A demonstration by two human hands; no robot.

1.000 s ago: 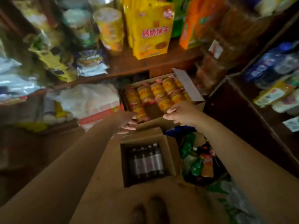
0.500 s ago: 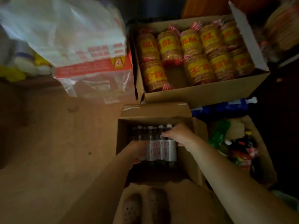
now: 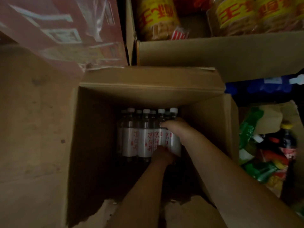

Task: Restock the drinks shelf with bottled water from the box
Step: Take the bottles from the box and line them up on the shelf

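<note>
An open cardboard box [image 3: 98, 122] fills the middle of the view. Several water bottles [image 3: 144, 137] with white caps and white labels in red print stand upright against its far wall. My right hand [image 3: 176, 129] reaches down from the right and curls over the shoulders of the rightmost bottles. Lower in the box, my left hand [image 3: 162, 155] grips the bottom part of those same bottles; its fingers are hidden in the dark. The drinks shelf is out of view.
A second cardboard box [image 3: 213, 53] of yellow-wrapped biscuit rolls stands just behind. A red carton in clear plastic [image 3: 65, 30] sits at the back left. Blue bottles [image 3: 256, 88] and mixed bottles and packets [image 3: 271, 153] crowd the right. Bare wooden floor [image 3: 32, 129] lies left.
The view has dropped much closer to the water box. Both hands have gone deeper inside; the right has closed over the rightmost bottles and the left has slid across to their lower part.
</note>
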